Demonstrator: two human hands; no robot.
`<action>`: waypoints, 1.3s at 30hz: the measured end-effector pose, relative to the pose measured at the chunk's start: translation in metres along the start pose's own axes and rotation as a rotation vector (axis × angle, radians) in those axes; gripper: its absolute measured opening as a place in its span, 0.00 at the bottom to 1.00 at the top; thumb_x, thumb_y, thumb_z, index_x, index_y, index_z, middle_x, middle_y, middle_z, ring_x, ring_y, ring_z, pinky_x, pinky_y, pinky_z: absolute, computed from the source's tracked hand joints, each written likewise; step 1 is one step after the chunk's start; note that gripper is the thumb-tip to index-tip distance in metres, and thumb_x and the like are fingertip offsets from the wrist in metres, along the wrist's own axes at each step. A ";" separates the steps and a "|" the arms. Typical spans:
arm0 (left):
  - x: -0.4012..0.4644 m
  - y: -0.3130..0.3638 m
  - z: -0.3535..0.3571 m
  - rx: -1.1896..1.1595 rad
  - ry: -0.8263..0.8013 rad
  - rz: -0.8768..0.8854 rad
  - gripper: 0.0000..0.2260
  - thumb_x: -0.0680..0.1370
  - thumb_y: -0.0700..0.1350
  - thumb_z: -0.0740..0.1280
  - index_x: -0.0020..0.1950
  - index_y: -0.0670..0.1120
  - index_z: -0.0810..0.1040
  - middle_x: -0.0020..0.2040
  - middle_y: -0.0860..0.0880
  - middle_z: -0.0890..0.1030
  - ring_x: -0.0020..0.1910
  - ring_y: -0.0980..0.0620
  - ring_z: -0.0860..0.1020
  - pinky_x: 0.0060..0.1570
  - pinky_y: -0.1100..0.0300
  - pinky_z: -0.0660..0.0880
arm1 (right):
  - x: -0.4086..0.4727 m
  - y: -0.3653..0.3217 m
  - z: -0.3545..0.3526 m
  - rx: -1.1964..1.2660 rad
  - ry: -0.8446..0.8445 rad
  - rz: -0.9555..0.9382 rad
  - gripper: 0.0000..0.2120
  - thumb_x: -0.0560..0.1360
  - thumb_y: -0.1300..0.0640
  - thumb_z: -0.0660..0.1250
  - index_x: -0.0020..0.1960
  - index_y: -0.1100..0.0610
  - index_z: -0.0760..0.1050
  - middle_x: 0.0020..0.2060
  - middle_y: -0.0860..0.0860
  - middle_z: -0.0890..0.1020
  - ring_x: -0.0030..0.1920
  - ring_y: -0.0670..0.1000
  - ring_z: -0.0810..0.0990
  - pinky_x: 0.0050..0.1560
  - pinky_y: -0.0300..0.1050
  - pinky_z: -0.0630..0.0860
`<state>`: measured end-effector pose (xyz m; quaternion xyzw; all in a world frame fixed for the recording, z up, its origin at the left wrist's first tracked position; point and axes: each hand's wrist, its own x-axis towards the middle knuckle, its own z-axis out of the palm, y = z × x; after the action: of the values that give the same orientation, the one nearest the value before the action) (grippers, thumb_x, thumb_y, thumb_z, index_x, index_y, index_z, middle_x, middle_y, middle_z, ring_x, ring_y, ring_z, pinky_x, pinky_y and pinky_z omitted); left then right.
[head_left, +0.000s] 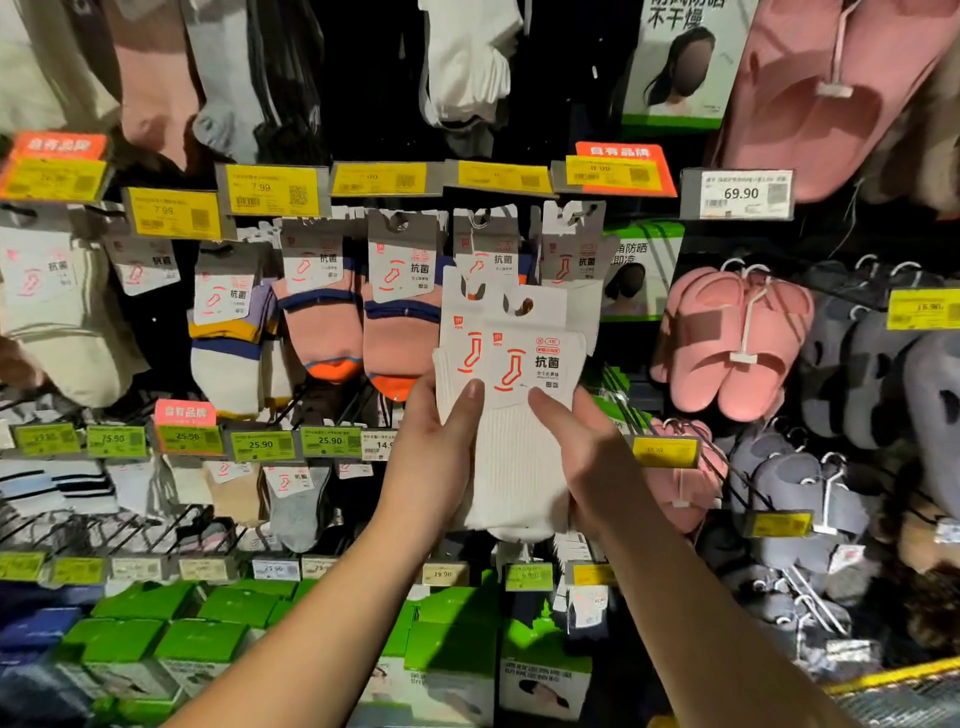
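Two packs of white ribbed socks (511, 457) with white card headers bearing a red sock logo overlap in front of a shop display wall. My left hand (436, 447) grips the left pack, thumb across its front by the card. My right hand (582, 452) grips the right pack from the right side, thumb on its front just under the card. The fingers of both hands are hidden behind the socks. The card headers (498, 322) reach up among the hanging packs.
Rows of hanging sock packs (332, 312) on hooks fill the wall, with yellow price tags (272, 189) above and green ones (262, 444) below. Pink slippers (727, 343) and grey slippers (852, 374) hang at right. Green boxes (208, 639) sit on the lower shelf.
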<state>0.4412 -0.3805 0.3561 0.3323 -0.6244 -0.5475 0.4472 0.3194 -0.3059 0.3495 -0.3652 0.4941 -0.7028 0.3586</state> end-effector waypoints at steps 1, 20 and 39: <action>0.001 -0.001 0.000 0.007 0.002 0.003 0.10 0.82 0.50 0.65 0.63 0.54 0.73 0.56 0.57 0.83 0.55 0.60 0.82 0.54 0.60 0.78 | 0.001 -0.001 -0.002 -0.022 0.004 -0.009 0.10 0.83 0.57 0.61 0.61 0.53 0.78 0.54 0.48 0.86 0.56 0.49 0.84 0.51 0.41 0.81; 0.004 0.018 -0.007 -0.080 0.056 0.060 0.08 0.83 0.46 0.62 0.62 0.51 0.73 0.50 0.63 0.79 0.39 0.78 0.76 0.37 0.81 0.70 | 0.109 -0.057 -0.052 -0.132 0.209 -0.030 0.25 0.77 0.44 0.68 0.71 0.53 0.73 0.60 0.48 0.83 0.62 0.51 0.81 0.65 0.56 0.75; 0.009 0.013 -0.008 -0.081 0.071 0.070 0.09 0.83 0.48 0.63 0.63 0.54 0.75 0.54 0.62 0.82 0.49 0.73 0.79 0.40 0.79 0.71 | 0.149 -0.050 -0.066 -0.724 0.258 0.046 0.30 0.82 0.37 0.55 0.71 0.61 0.71 0.64 0.54 0.78 0.55 0.52 0.74 0.51 0.42 0.66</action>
<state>0.4460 -0.3896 0.3708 0.3113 -0.5964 -0.5443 0.5011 0.1846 -0.3933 0.4049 -0.3654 0.7594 -0.5149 0.1572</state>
